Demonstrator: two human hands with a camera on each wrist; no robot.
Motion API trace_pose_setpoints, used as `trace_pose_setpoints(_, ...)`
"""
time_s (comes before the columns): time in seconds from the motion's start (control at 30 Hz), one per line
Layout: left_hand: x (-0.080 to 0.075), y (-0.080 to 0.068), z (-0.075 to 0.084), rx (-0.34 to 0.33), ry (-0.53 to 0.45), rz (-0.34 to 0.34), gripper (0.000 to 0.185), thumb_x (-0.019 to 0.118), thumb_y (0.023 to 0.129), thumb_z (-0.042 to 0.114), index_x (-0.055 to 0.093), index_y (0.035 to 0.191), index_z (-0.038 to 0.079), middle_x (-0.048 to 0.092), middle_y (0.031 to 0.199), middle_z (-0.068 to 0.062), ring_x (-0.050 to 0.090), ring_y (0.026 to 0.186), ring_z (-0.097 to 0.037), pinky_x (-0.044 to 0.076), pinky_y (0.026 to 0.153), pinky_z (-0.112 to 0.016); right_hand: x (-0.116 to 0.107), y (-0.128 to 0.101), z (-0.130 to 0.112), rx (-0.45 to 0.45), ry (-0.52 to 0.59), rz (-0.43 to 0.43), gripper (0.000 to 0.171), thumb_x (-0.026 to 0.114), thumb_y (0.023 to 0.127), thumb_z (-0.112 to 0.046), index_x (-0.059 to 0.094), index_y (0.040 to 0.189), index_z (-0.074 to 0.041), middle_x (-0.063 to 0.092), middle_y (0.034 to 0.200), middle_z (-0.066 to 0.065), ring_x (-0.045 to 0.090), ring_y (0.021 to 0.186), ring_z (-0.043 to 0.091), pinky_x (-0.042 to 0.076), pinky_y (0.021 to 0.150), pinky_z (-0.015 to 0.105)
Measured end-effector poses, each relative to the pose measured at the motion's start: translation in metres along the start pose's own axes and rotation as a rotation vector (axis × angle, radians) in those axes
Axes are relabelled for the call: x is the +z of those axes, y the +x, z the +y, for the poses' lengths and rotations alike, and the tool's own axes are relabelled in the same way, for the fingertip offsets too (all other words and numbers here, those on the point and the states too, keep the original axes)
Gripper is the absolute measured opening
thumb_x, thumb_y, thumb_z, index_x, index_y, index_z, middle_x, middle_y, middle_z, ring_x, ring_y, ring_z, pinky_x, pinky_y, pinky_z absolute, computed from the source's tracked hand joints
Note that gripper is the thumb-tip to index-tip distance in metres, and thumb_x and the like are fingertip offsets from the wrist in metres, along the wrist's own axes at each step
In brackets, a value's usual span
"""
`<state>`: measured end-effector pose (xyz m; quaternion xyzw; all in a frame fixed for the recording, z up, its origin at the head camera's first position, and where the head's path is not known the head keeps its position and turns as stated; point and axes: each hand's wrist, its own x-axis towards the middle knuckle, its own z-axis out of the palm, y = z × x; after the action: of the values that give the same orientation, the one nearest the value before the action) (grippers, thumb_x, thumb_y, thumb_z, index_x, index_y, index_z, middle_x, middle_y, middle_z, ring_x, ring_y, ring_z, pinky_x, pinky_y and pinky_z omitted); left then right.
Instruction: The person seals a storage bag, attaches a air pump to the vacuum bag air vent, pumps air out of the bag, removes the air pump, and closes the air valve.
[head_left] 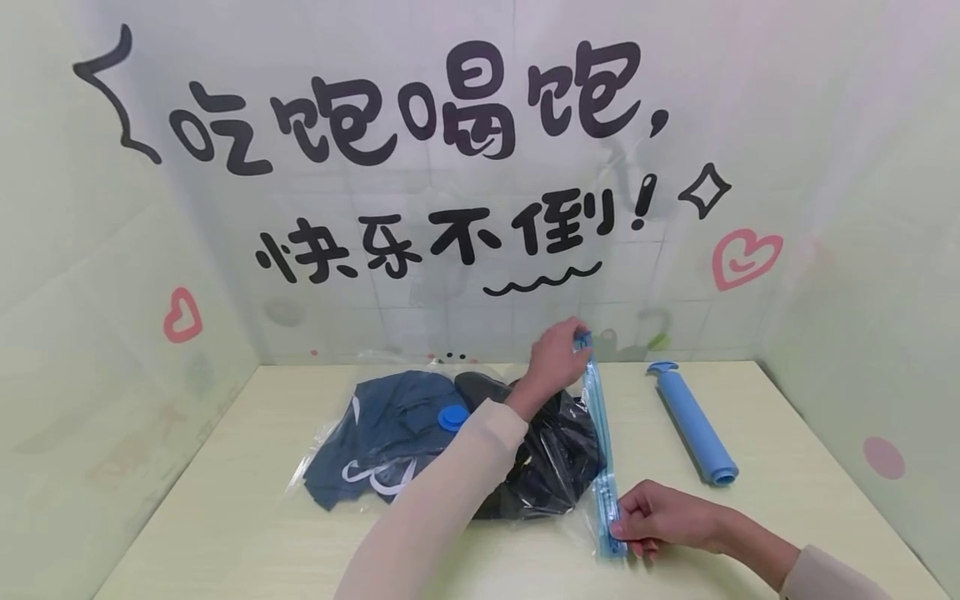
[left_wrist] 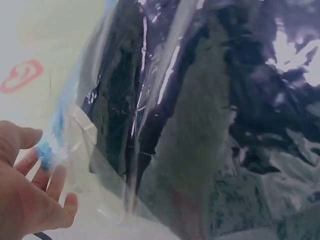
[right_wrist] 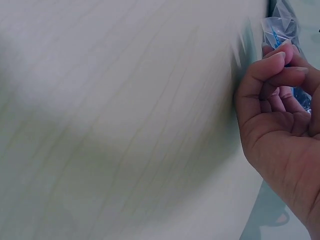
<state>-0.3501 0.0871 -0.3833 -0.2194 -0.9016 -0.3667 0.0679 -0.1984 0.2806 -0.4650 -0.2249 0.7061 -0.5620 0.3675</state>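
A clear vacuum storage bag (head_left: 558, 454) lies on the table with dark clothes inside. A dark blue garment (head_left: 405, 417) with white cords shows in its left part, and a shiny black one fills the right. The bag's blue zip edge (head_left: 600, 433) runs along its right side. At the far end of that edge, my left hand (head_left: 557, 360) pinches the corner between thumb and fingers; the left wrist view shows the blue corner (left_wrist: 46, 156) at its fingertips. My right hand (head_left: 667, 518) pinches the near end, thumb on top and fingers curled underneath.
A blue hand pump (head_left: 696, 429) lies on the table (head_left: 795, 500) to the right of the bag. The bag's round blue valve (head_left: 452, 417) faces up beside my left forearm. A printed curtain (head_left: 465, 317) hangs behind the table's back edge, with more at both sides.
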Motion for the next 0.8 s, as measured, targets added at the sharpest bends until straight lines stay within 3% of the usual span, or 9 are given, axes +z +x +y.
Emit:
trace_pose_setpoints(0.1, 0.000, -0.006, 0.007, 0.100, 0.136, -0.069, 0.033, 0.064, 0.102, 0.020, 0.061, 0.134, 0.014, 0.059, 0.134, -0.005, 0.055, 0.121, -0.024, 0.046, 0.093, -0.043, 0.000, -0.001, 0.000, -0.001, 0.008, 0.003, 0.038, 0.061, 0.103, -0.012, 0.055, 0.085, 0.020, 0.062, 0.070, 0.003, 0.051, 0.059, 0.008, 0.044, 0.056, 0.020)
trace_pose_setpoints(0.2, 0.000, -0.014, 0.012, 0.196, 0.239, -0.168, 0.032, 0.065, 0.101, 0.018, 0.063, 0.133, 0.017, 0.058, 0.138, -0.004, 0.052, 0.126, -0.023, 0.046, 0.095, -0.039, 0.000, -0.003, 0.000, 0.009, 0.029, 0.015, 0.038, 0.060, 0.104, -0.012, 0.055, 0.087, 0.022, 0.063, 0.071, 0.004, 0.051, 0.059, 0.008, 0.043, 0.056, 0.020)
trace_pose_setpoints(0.4, 0.010, -0.042, 0.021, 0.433, 0.413, -0.498, 0.031, 0.067, 0.096, 0.010, 0.072, 0.123, 0.024, 0.063, 0.130, 0.007, 0.056, 0.115, -0.010, 0.047, 0.086, -0.024, 0.002, -0.007, 0.000, 0.045, 0.074, 0.050, 0.039, 0.059, 0.104, -0.011, 0.053, 0.091, 0.024, 0.063, 0.074, 0.006, 0.051, 0.059, 0.009, 0.043, 0.056, 0.019)
trace_pose_setpoints(0.47, 0.018, -0.055, 0.025, 0.491, 0.454, -0.592, 0.032, 0.069, 0.097, 0.010, 0.074, 0.122, 0.029, 0.063, 0.129, 0.013, 0.053, 0.116, -0.007, 0.044, 0.089, -0.022, 0.003, -0.007, -0.001, 0.053, 0.077, 0.059, 0.038, 0.059, 0.104, -0.012, 0.054, 0.092, 0.024, 0.063, 0.074, 0.006, 0.051, 0.059, 0.009, 0.044, 0.056, 0.019)
trace_pose_setpoints(0.63, 0.031, -0.078, 0.031, 0.502, 0.543, -0.721, 0.034, 0.072, 0.097, 0.018, 0.073, 0.123, 0.040, 0.063, 0.117, 0.027, 0.045, 0.117, -0.004, 0.037, 0.093, -0.025, 0.006, -0.008, -0.003, 0.069, 0.066, 0.092, 0.035, 0.061, 0.104, -0.013, 0.059, 0.093, 0.020, 0.064, 0.074, 0.005, 0.053, 0.058, 0.009, 0.044, 0.056, 0.018)
trace_pose_setpoints(0.8, 0.037, -0.087, 0.031, 0.529, 0.614, -0.747, 0.026, 0.073, 0.096, 0.028, 0.075, 0.119, 0.041, 0.062, 0.105, 0.029, 0.042, 0.101, -0.005, 0.034, 0.078, -0.022, 0.009, -0.008, -0.003, 0.082, 0.073, 0.109, 0.033, 0.062, 0.103, -0.014, 0.062, 0.094, 0.018, 0.065, 0.075, 0.005, 0.053, 0.058, 0.009, 0.044, 0.057, 0.017)
